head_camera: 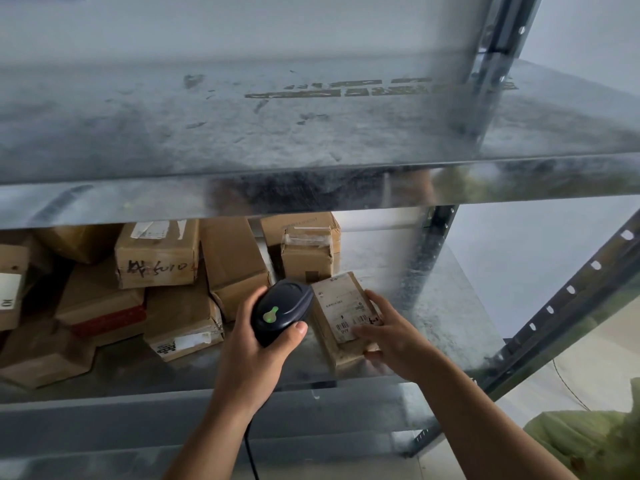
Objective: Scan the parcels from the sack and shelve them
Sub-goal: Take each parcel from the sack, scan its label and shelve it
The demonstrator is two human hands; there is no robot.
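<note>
1. The small flat brown cardboard parcel with a white printed label (341,306) lies on the galvanised metal lower shelf (446,306), near its front edge, label upward
2. The right hand (394,337) grips the parcel at its near right corner, with fingers curled over the label's barcode end and the thumb against the near side
3. The left hand (249,348) is wrapped round the dark rounded handheld barcode scanner (282,306), thumb lying on top. A green light shows on the scanner's back
4. The scanner's head sits just beside the parcel's left edge; whether the two touch cannot be told
5. The scanner's black cable (251,455) hangs below the left wrist
6. To the left on the same shelf are stacked brown cardboard boxes: one with black handwriting (157,261), a tall plain one (232,258) and a low one with a barcode sticker (183,330)
7. Directly behind the parcel stands a taped cardboard box (308,258)
8. The galvanised upper shelf (207,133) overhangs the work area and hides the box tops
9. A perforated steel upright (568,292) slants along the right side
10. A pale green sack (585,441) lies at lower right, well apart from both hands
</note>
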